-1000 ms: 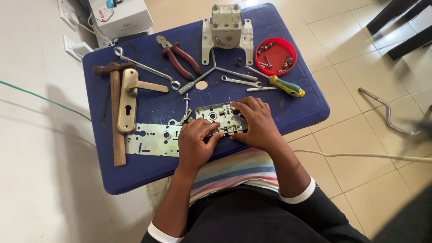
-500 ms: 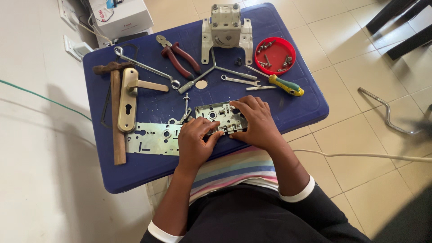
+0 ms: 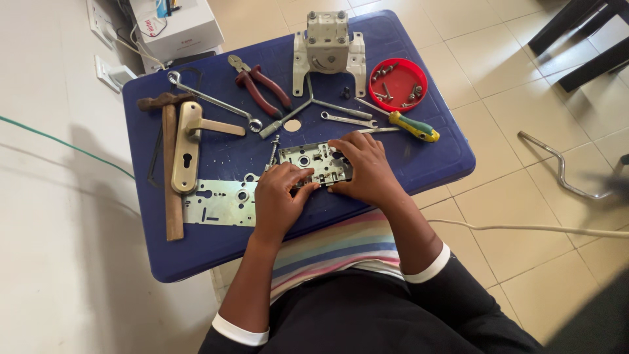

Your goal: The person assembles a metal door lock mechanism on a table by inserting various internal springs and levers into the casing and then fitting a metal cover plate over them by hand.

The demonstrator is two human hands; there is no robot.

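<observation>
**Both hands steadying an open lock body on the blue table**

The lock body (image 3: pixel 314 162) lies flat near the front middle of the blue table (image 3: pixel 419 164), its inner parts facing up. The left hand (image 3: pixel 280 196) rests at its near left corner, fingers curled and narrow, the tips pressing on the plate edge. The right hand (image 3: pixel 367 167) covers the right end, fingers bent and closed over the case; what sits under them I cannot tell.

To do this well, judging from the pose, 1 hand should pin the case flat while the other works the small parts, so that nothing springs loose. Keeping the case level and pushing straight down rather than sideways looks wise, since a loose screw (image 3: pixel 273 152) lies just beside its left end and could be knocked off.

The flat cover plate (image 3: pixel 219 203) lies just left of the left hand, touching the wooden hammer (image 3: pixel 171 170). The brass handle plate (image 3: pixel 187 154), pliers (image 3: pixel 259 82), screwdriver (image 3: pixel 409 126) and red dish of screws (image 3: pixel 398 84) sit farther back, well within reach.
</observation>
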